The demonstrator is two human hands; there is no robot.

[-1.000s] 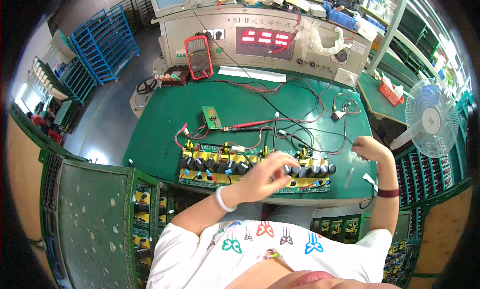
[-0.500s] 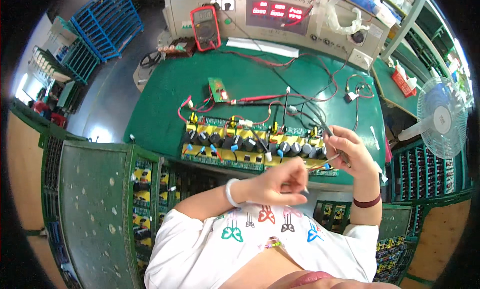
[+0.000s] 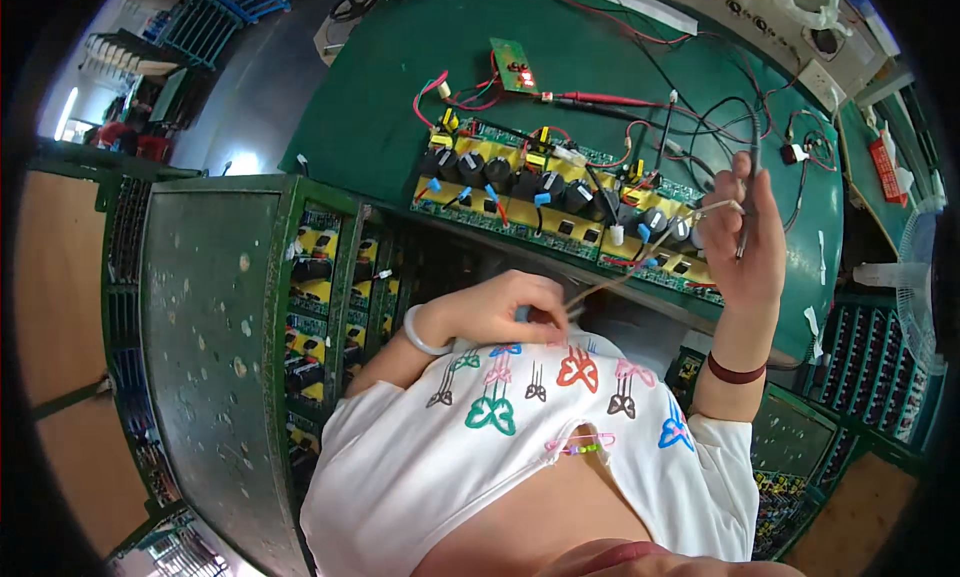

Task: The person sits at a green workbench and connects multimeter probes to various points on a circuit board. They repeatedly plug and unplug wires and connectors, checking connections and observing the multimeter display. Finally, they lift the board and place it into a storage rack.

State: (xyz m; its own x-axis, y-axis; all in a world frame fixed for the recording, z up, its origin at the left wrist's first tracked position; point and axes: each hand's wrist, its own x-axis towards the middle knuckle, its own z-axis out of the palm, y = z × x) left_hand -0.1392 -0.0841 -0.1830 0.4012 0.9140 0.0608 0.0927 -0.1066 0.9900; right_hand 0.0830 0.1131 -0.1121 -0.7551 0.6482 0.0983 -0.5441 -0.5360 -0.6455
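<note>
In front of my body, my left hand [image 3: 518,312] has its fingers curled in a pinch. A thin, pale tan wire [image 3: 610,279] stretches from near its fingertips to my right hand. My right hand [image 3: 745,232] is raised over the right end of a long circuit board, its fingers closed around a dark grey cable [image 3: 755,137] that runs down through them. The circuit board [image 3: 465,207] has green edges, yellow parts and a row of black round capacitors, with several blue-tipped wires. The grip of the left fingertips is partly blurred.
A small green board [image 3: 513,67] with lit red digits lies behind, beside a red test probe [image 3: 610,99]. Tangled black and red leads cross the green tabletop [image 3: 400,67]. A green metal cabinet [image 3: 220,277] stands left, and a white fan [image 3: 915,282] right.
The view has tilted down, and the bench sits higher in it. My left hand has drawn away from my right toward my body, with the tan wire now stretched between them.
</note>
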